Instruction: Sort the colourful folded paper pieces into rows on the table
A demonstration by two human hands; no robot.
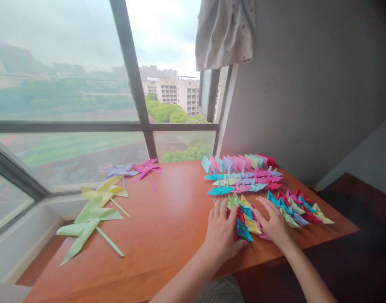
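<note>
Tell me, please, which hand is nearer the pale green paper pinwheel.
Left: the left hand is right of the pinwheel; the right hand is farther right, beyond multicoloured folded paper figures.

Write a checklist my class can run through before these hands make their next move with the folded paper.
1. Left hand at the left side of the near-middle paper cluster: ok.
2. Right hand at that cluster's right side, fingers spread: ok.
3. Fingertips touching the paper: cannot tell; the hands hide part of the cluster.
4. Right-hand paper cluster separate from the near-middle one: ok.
5. Pinwheels away from the folded paper: ok, all four lie to the left.
6. Window sash shut against drafts: not ok, it appears open below the curtain.
</note>
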